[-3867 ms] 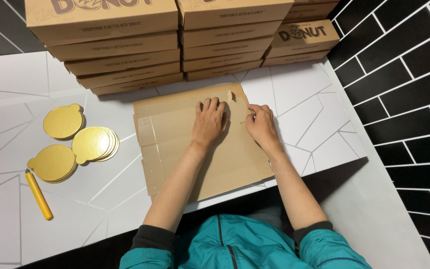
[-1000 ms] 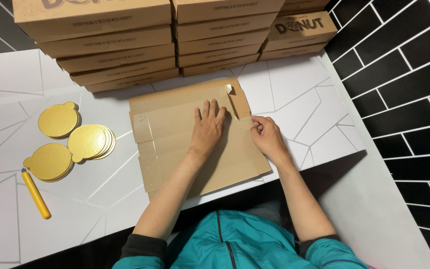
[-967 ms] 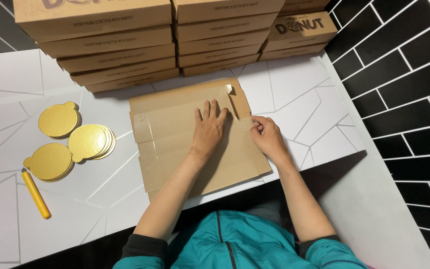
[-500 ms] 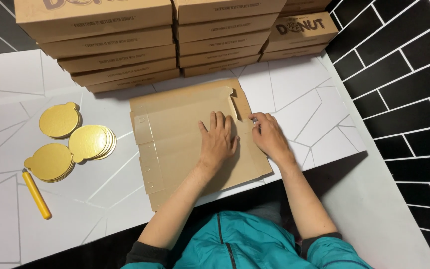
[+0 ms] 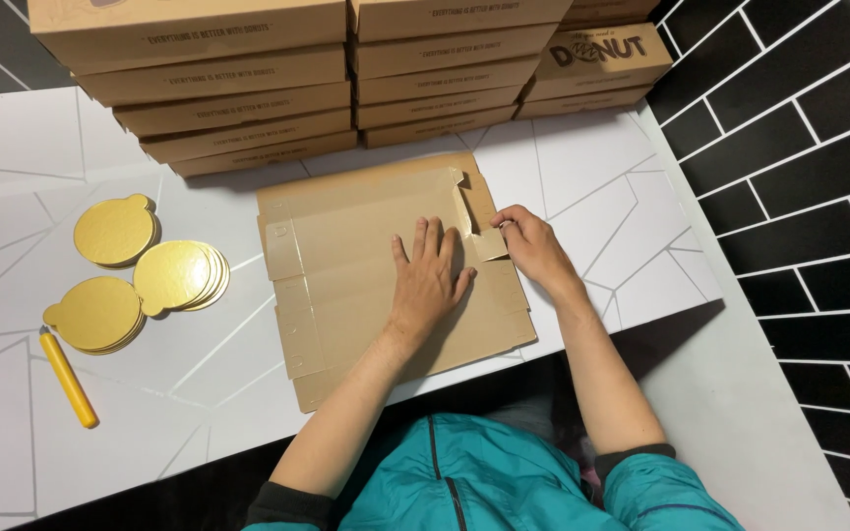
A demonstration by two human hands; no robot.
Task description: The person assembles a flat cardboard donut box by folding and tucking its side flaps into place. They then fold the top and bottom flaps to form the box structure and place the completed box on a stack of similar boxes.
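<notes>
— Where the white table [image 5: 582, 177] meets the black tiled wall [image 5: 799, 147] on the right, is there room to move?

— A bare strip, yes. At the back, stacked brown boxes [image 5: 346, 79] close off the far edge, just beyond the flat cardboard sheet [image 5: 346, 256].

— And that sheet?

— It lies unfolded in the middle, its near corner reaching the table's front edge. The left hand [image 5: 427, 280] presses flat on it, fingers spread apart. The right hand [image 5: 528, 246] pinches a side flap [image 5: 479, 211] at the sheet's right edge, fingertips closed on it.

— Anything to the left?

— Gold round cake boards [image 5: 140, 280] in small piles, well apart from the sheet, and a yellow stick-shaped tool [image 5: 69, 377] near the front edge.
</notes>
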